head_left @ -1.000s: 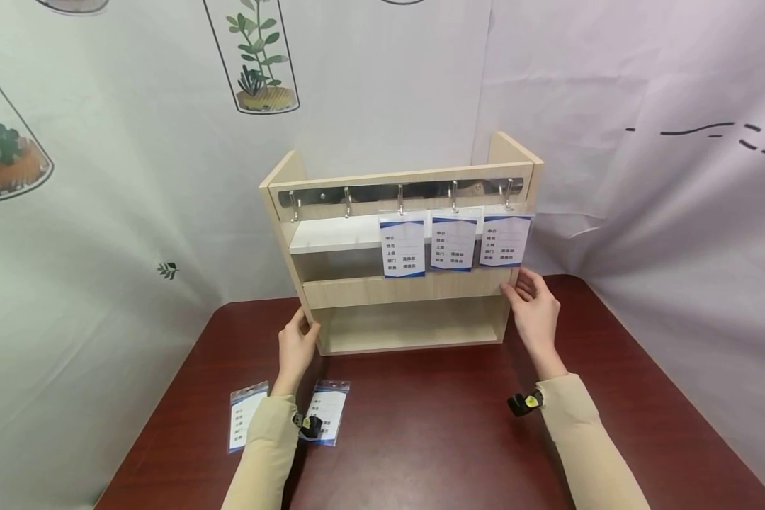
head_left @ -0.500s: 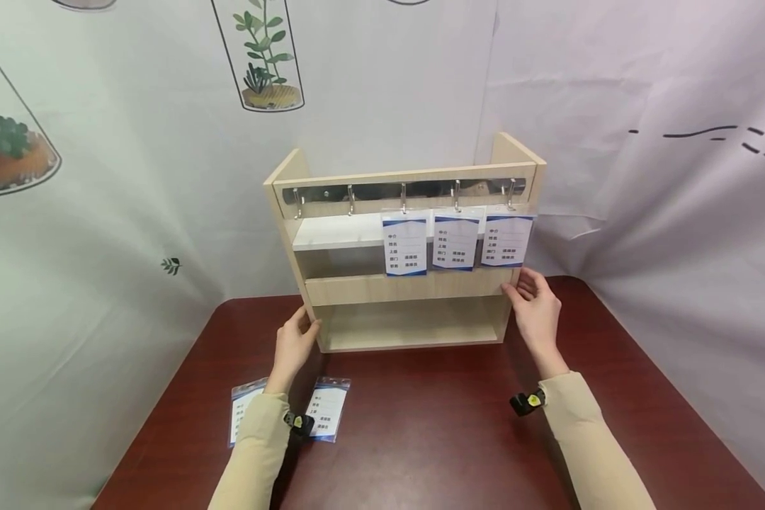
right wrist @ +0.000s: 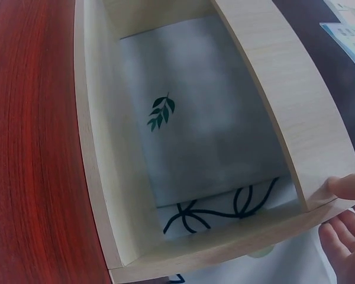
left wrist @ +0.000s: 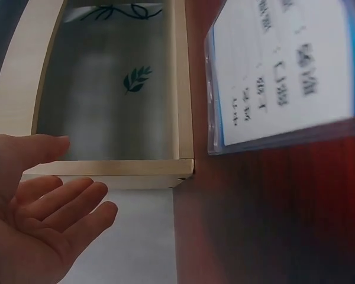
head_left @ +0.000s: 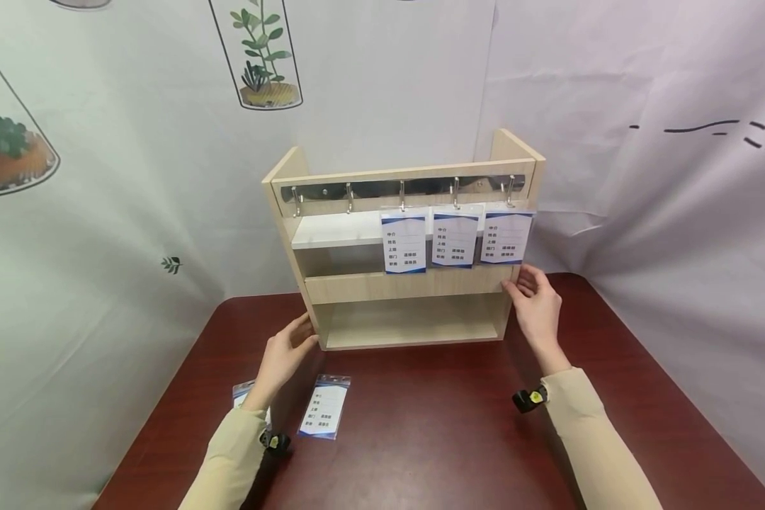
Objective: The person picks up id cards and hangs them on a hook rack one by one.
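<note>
Three cards (head_left: 454, 244) hang on the rack (head_left: 408, 288) in the head view; it stands upright between left hand (head_left: 287, 354) and right hand (head_left: 537, 304), long axis left to right, worktop (head_left: 433, 411) stretching in front. A loose card (head_left: 324, 409) lies just before its left corner, nearer the left hand. Left wrist: the grip is wide around the rack's side edge, contact unclear. Right wrist: the narrow grip pinches the opposite edge.
</note>
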{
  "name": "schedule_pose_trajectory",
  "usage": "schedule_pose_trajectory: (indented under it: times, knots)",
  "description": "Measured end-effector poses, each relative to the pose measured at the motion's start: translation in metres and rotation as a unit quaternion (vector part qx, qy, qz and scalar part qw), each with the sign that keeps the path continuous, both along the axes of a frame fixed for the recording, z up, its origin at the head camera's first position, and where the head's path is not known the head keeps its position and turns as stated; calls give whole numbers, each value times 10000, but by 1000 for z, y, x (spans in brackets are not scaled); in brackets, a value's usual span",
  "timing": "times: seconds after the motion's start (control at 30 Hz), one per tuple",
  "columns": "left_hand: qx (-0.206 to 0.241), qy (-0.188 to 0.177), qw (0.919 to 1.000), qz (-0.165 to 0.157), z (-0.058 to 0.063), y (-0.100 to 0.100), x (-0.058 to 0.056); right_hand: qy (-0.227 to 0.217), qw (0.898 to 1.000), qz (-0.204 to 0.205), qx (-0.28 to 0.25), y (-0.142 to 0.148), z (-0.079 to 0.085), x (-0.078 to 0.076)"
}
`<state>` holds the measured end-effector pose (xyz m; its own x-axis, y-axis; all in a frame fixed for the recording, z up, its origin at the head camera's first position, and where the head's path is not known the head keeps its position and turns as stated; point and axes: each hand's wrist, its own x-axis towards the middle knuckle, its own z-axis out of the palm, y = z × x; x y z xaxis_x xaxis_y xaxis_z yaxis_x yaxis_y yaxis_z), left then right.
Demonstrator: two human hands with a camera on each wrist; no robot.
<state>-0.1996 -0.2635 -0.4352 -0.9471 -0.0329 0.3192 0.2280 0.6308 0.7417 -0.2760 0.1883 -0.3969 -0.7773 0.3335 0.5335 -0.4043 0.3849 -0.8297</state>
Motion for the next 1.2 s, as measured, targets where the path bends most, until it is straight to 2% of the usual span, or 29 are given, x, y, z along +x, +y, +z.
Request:
schedule_pose_trajectory:
  times: [0.3,0.57,0.7,0.93,1.2]
  knots:
    - [-305,-330,9989,-159,-2,-4,18,-51,10000,66,5,1,1,2]
    - [-381,-456,9977,-326,-7,-3,24,-12,10000,96,-21,0,1,1]
    - [-553,-575,9954,-525,-11,-2,26,19,10000,79,-14,0,1,1]
    - [-1140,-700,9876,-817,-14,0,28,14,10000,86,48,2,0,2]
    - [-1481,-817,9747,-1463,-14,0,29,59,9999,109,72,2,0,-1]
